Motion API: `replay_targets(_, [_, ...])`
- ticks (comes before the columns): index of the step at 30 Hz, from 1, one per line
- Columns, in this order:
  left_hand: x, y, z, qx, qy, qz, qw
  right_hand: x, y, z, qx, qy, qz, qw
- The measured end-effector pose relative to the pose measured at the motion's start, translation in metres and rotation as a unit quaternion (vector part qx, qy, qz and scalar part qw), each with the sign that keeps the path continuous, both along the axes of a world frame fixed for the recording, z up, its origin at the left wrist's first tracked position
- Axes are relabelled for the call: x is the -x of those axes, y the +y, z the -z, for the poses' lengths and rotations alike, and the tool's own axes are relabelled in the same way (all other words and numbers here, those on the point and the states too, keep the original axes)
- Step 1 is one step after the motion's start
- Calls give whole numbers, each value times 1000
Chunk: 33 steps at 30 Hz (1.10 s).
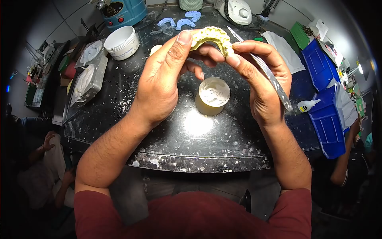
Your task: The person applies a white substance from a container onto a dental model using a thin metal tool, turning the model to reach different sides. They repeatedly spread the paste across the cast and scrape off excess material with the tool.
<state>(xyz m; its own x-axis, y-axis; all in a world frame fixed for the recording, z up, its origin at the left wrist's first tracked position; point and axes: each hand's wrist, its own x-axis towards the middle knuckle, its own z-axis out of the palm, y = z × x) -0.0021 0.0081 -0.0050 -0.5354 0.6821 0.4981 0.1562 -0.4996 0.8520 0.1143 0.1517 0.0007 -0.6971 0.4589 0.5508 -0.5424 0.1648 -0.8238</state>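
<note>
Head view, left hand (161, 77): closed on the left end of the yellow cast (211, 32), thumb on the near side, fingers showing through its arch.
Right hand (264, 79): thumb and forefinger pinch the cast's right end; a slim metal tool (267, 71) lies across this hand, its pointed end reaching past the fingers.
Cast: a horseshoe row of teeth, held up between both hands above the tabletop (171, 137).
Cup (207, 110): upright below the cast, white residue inside; touching neither palm.
Left of the hands: a white tub (126, 51), and farther out a grey tray (94, 81) bearing whitish material.
Beyond the cast: blue arches (186, 24) near a blue machine (137, 14).
Right of the hands: a white cloth (282, 49), then a small bottle (307, 105) just beside the blue bins (327, 126).
Tabletop: black, shiny, flecked with white, most thickly along its near edge.
</note>
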Motion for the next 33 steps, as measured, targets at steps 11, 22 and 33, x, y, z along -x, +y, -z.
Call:
replay_targets(11, [1, -6, -6, 54, 41, 13, 998, 2, 6, 2, 7, 11, 24, 1000])
replay_targets(22, [7, -8, -2, 34, 33, 45, 998, 3, 7, 3, 11, 16, 16, 1000])
replay_targets(33, [3, -7, -6, 44, 70, 19, 996, 4, 7, 3, 22, 21, 14, 999])
